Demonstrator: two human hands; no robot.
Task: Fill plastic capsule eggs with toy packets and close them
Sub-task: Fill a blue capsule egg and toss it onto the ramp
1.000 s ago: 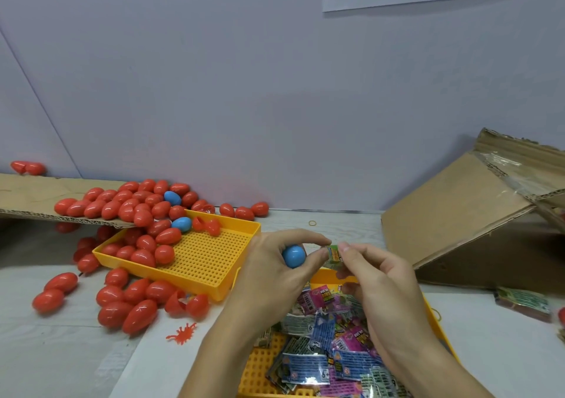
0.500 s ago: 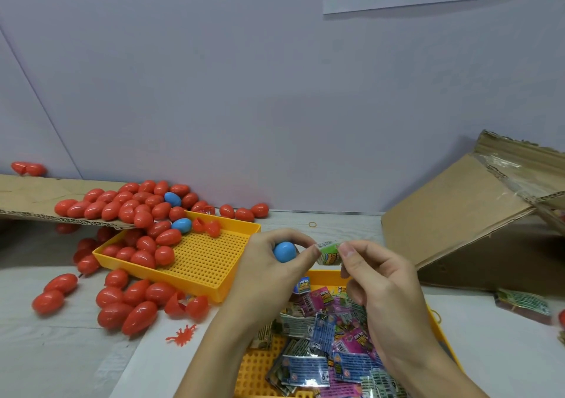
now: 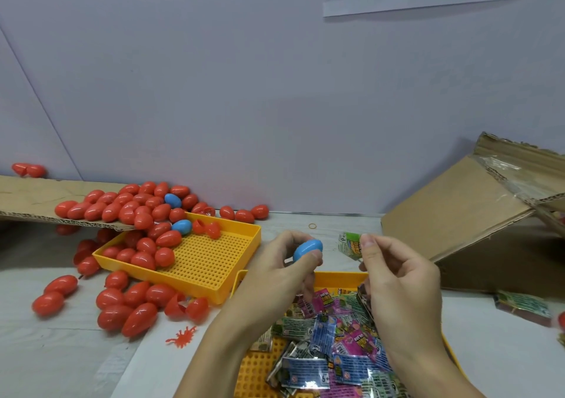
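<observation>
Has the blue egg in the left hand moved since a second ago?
Yes. The blue egg has shifted left, away from the cardboard box.

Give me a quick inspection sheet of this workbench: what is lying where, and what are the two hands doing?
Surface: pale table, partly bare.
Job's things: blue egg held in left hand; green packet pinched by right hand, apart from the egg. Near yellow tray holds mixed toy packets. Far yellow tray holds red eggs and one blue.
Clutter: red eggs spilled on the table, an orange toy bug, a rubber band.
Grip: both hands hold something.
Cables: nothing seen.
Surroundings: plain wall, cardboard sheet left, cardboard box right.
</observation>
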